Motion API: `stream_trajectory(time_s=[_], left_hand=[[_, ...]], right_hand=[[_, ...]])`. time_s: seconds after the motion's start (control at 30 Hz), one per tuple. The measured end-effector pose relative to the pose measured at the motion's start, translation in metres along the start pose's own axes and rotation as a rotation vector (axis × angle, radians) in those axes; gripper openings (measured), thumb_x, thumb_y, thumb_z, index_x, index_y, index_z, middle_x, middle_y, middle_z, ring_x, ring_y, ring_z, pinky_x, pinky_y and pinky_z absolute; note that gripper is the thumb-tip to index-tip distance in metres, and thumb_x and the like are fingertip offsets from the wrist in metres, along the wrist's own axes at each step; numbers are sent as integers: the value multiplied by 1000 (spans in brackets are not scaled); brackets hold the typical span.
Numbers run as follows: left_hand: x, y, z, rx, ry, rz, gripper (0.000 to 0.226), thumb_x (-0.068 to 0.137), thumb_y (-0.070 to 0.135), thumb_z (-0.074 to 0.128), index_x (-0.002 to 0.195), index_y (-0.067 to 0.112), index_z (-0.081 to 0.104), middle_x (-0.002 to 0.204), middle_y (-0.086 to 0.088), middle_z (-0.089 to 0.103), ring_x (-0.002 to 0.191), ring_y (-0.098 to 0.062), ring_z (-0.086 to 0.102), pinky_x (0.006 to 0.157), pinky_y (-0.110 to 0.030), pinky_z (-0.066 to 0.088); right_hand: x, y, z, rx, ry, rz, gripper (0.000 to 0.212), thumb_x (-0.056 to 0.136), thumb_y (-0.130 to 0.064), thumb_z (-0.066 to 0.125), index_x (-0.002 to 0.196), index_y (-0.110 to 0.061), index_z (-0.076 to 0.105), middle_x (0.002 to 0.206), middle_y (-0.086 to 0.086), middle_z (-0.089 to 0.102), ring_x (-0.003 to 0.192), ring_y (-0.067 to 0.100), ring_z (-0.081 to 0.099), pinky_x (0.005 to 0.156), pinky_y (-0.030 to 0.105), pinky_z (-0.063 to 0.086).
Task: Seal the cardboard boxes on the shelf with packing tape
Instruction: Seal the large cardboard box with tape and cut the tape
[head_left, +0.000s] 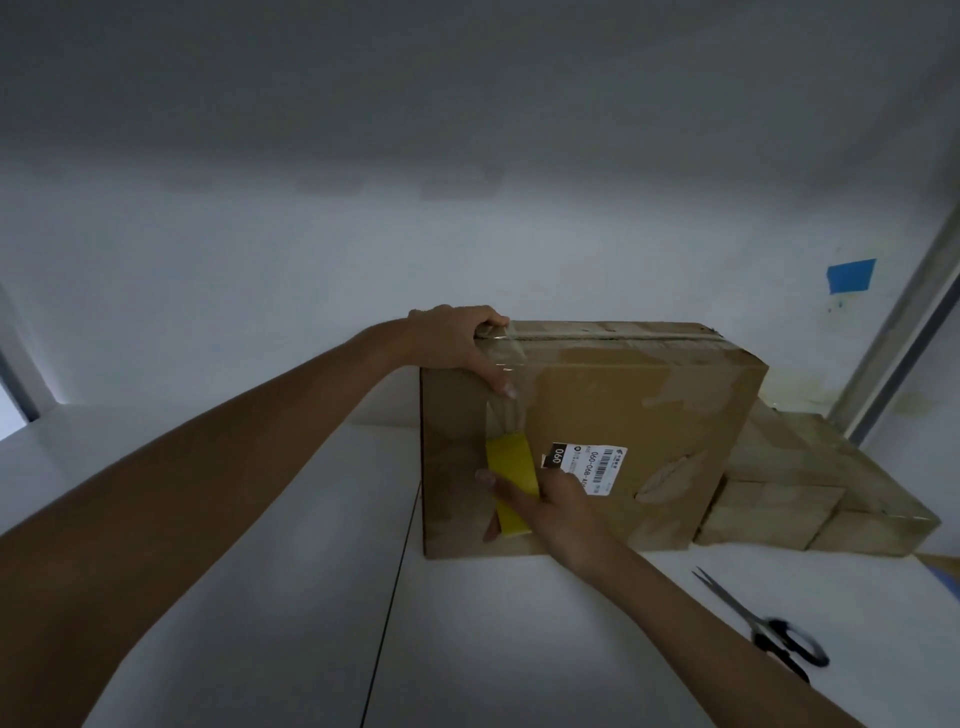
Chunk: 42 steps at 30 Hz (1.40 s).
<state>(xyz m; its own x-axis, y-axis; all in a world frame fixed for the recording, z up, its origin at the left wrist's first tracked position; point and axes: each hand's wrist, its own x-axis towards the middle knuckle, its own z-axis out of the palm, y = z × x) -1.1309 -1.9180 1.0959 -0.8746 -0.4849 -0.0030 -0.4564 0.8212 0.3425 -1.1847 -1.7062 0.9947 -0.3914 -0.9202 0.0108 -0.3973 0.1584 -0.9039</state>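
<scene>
Large box: a cardboard box (623, 415) stands on the white shelf (260, 519), flaps closed, with tape running along the top seam; its contents cannot be seen.
Small boxes: lower cardboard boxes (779, 499) sit just right of the large one and touch its side; they are closed too.
Tape strip: a clear strip (506, 410) comes over the top left corner and down the near face to the roll.
Tape roll: a yellow tape roll (511, 488) lies against the near face, left of the label.
Left hand: the left hand (462, 343) grips the box's top left corner, fingers curled over the top edge, thumb pressed on the strip.
Right hand: the right hand (550, 504) holds the roll, fingers wrapped round it, against the lower near face.
Writing: a white shipping label (592, 465) carries a barcode, "060" on a black patch, and "060-068-A0"; its end is hidden by the hand.
Scissors: black-handled scissors (763, 623) lie on the shelf, near right, well apart from the boxes.
Wall: a piece of blue tape (850, 275) is stuck far right.
Edges: a dark joint line (395, 582) crosses the shelf up to the box's left near corner; a metal post (904, 322) bounds the right side.
Open room: bare shelf lies left of the large box.
</scene>
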Motion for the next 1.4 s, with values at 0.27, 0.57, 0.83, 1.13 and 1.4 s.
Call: stream_trajectory(time_s=[0.27,0.57,0.83,1.13,1.4], left_hand=[[1,3,-4,-27,-4,23,118,45,71,81,148,31,39,152,8,41,135,-16,42,110,-39,39],[-5,14,-11,46,-48,65,100,62,61,84,146,28,40,147,9,42,117,-8,42,95,-28,40],[-11,-1,-29,-184,-200,-15,57,73,48,82,126,32,65,121,11,67,106,-12,66,92,-29,55],[0,-36,13,-502,312,-328,103,64,62,83,148,22,40,146,-3,46,129,-24,49,90,-33,48],[-32,-53,99,-1137,282,-464,92,62,68,82,141,41,43,131,7,62,108,-20,62,89,-45,54]], right_hand=[[0,-21,-3,95,61,106,45,89,-49,60,61,-14,59,66,15,72,71,22,73,83,36,54],[-19,-58,-12,182,52,222,42,88,-41,66,79,-1,57,58,23,64,45,29,63,54,34,56],[-17,-68,-15,317,15,144,37,83,-40,73,81,-4,64,59,14,63,49,26,64,54,34,59],[10,-36,-11,351,169,-48,22,86,-33,68,78,-13,70,67,3,72,59,5,65,59,13,47],[34,8,2,75,282,-181,31,80,-46,74,100,-24,63,92,4,68,89,26,63,77,43,51]])
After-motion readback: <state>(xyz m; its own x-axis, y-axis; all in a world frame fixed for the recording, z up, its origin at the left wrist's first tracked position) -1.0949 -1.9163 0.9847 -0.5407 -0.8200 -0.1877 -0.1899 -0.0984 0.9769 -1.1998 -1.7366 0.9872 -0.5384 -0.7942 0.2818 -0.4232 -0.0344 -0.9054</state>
